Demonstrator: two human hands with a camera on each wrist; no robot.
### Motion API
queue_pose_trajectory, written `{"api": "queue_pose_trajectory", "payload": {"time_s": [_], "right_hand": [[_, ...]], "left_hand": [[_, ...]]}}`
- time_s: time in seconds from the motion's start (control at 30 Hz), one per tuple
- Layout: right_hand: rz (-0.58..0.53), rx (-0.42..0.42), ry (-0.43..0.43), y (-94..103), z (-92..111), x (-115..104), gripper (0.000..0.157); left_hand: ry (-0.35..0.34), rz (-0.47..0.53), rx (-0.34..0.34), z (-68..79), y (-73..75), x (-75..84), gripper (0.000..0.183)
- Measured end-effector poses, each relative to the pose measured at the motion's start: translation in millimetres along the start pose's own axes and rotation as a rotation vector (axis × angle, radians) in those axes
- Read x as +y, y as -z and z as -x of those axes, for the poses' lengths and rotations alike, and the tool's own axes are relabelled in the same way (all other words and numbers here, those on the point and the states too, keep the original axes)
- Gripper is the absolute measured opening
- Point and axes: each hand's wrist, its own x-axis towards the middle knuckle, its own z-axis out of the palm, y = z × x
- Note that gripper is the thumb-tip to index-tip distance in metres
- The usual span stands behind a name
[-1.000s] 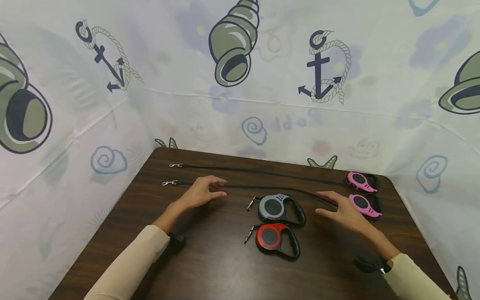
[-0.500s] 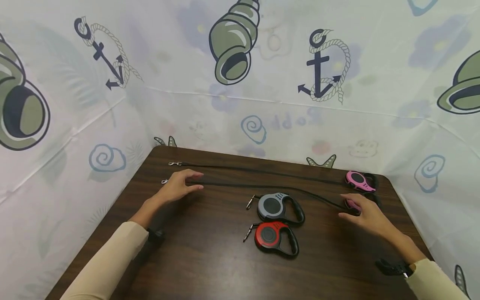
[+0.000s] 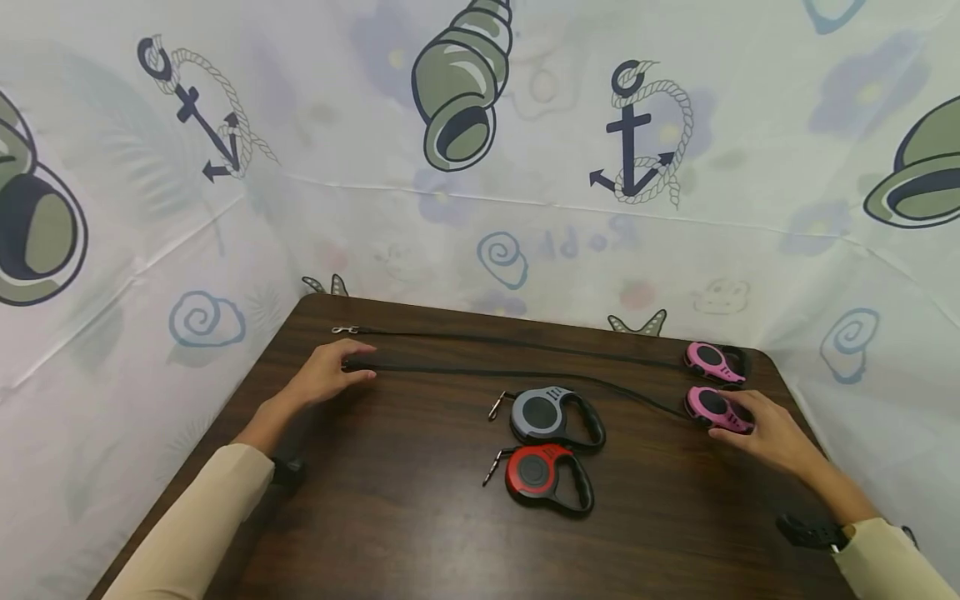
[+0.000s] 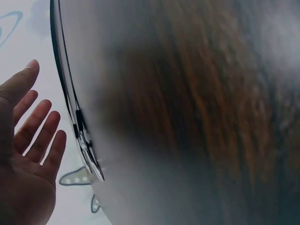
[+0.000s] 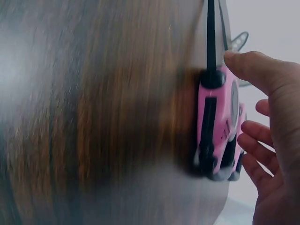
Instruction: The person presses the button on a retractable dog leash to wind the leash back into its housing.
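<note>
The nearer pink retractable dog leash lies at the table's right side, its black cord pulled out leftward. My right hand is at its handle end. In the right wrist view that hand has spread, loosely bent fingers beside the pink casing, and no grip shows. My left hand is over the cord's clip end, hiding the clip in the head view. The left wrist view shows this hand with straight, parted fingers, apart from the metal clips.
A second pink leash lies behind, its cord stretched to a silver clip. Grey and red retractable leashes lie mid-table with short clips. Patterned cloth walls surround the brown table.
My left hand has moved left along the nearer cord to its clip end. My right hand has moved right to the handle end of the nearer pink leash. The leashes appear unmoved.
</note>
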Motion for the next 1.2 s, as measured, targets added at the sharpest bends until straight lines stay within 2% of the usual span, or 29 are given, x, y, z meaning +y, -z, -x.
{"api": "queue_pose_trajectory", "payload": {"time_s": [0.2,0.37,0.53,0.83,1.2], "right_hand": [[0.020,-0.017,-0.026,-0.6,5.9,10.3,0.075],[0.023,-0.028,-0.032,-2.0,7.5,13.4,0.077],[0.035,-0.073,-0.054,-2.3,5.5,15.8,0.078],[0.058,-0.144,-0.090,-6.6,4.7,22.9,0.081],[0.088,-0.146,-0.103,-10.7,5.7,23.3,0.082]], "left_hand": [[0.017,-0.023,-0.014,0.3,3.1,-8.8,0.048],[0.000,-0.032,-0.025,-0.5,3.8,-12.0,0.047],[-0.001,-0.049,-0.036,0.0,6.2,-16.1,0.045],[0.038,-0.073,-0.055,0.0,7.9,-28.2,0.044],[0.045,-0.087,-0.039,-3.2,9.2,-40.8,0.033]]}}
